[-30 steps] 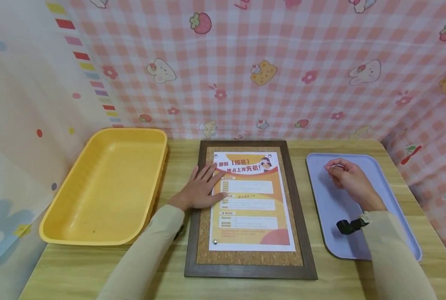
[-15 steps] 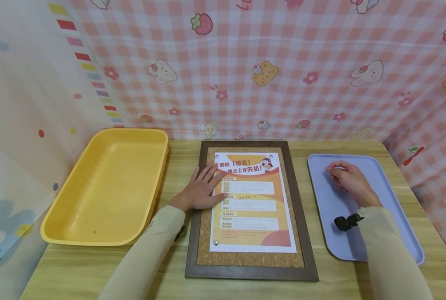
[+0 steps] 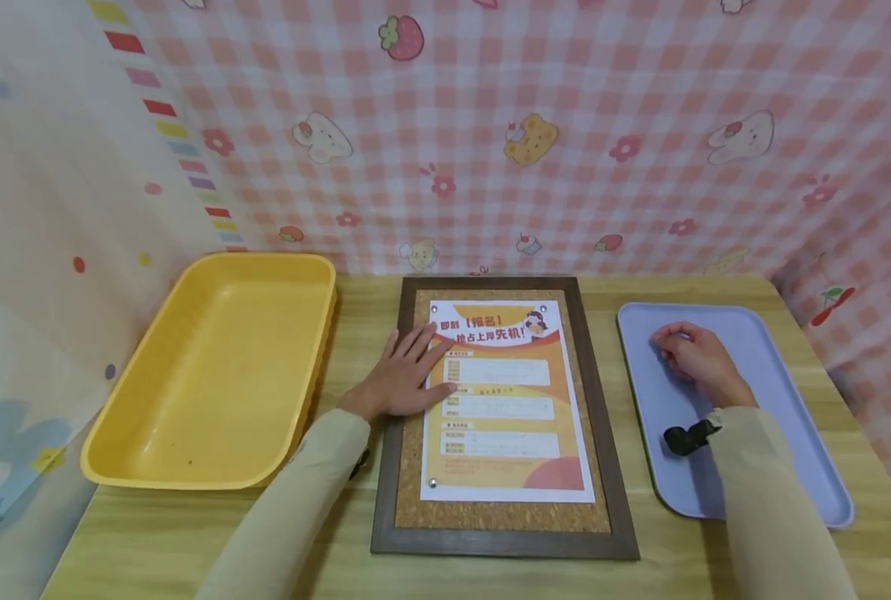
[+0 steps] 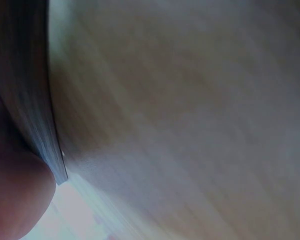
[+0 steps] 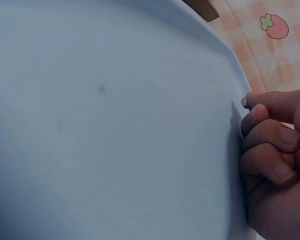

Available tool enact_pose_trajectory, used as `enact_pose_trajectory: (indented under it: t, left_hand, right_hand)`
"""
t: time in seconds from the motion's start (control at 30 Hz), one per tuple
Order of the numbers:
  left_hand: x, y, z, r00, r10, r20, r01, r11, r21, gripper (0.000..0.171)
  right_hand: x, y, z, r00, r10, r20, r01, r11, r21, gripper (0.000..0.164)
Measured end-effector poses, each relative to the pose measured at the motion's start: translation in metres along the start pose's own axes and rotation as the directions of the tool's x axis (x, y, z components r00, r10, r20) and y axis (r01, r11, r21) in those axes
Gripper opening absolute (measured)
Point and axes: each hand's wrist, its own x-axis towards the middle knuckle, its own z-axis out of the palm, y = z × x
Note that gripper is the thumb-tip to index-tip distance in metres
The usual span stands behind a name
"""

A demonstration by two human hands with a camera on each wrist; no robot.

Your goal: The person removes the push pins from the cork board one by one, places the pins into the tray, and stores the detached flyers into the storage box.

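Note:
A printed poster (image 3: pixel 501 479) lies on a cork board (image 3: pixel 501 517) with a dark brown frame (image 3: pixel 505 545). Silvery thumbtacks show at its two upper corners and its lower left corner, such as the lower left thumbtack (image 3: pixel 433 483). My left hand (image 3: pixel 403 379) rests flat across the frame's left side, fingers spread over the poster. Above the lilac tray (image 3: pixel 768 400), my right hand (image 3: pixel 700 358) pinches a small silvery thumbtack (image 5: pixel 244 103) between thumb and index finger. The other fingers curl in. In the left wrist view only part of the left hand (image 4: pixel 20 200) shows beside the frame.
A deep yellow tray (image 3: pixel 212 375) stands left of the board on the wooden table (image 3: pixel 325 550). Pink checked cloth (image 3: pixel 445 150) hangs behind the table's far edge. A black wrist camera (image 3: pixel 687 439) sticks out from the right sleeve above the lilac tray.
My right forearm has swung slightly left and the hand has turned a little, still over the lilac tray. The left hand stays on the board. The head view has shifted slightly.

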Motion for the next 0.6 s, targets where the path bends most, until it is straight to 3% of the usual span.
enact_pose_trajectory:
  t: [0.23,0.6]
  left_hand:
    - [0.0021,-0.0017,-0.0019,1.0,-0.003,-0.001,0.003,1.0,0.002,0.074]
    - [0.0007,0.0004,-0.0014,1.0,-0.005,0.015,0.004,1.0,0.013,0.075]
  right_hand:
    - [0.003,-0.005,0.0022,1.0,0.016,-0.024,-0.018,0.997,-0.081,0.032]
    - [0.002,-0.0038,0.0052,0.998,0.033,-0.044,-0.036,0.998,-0.054,0.025]
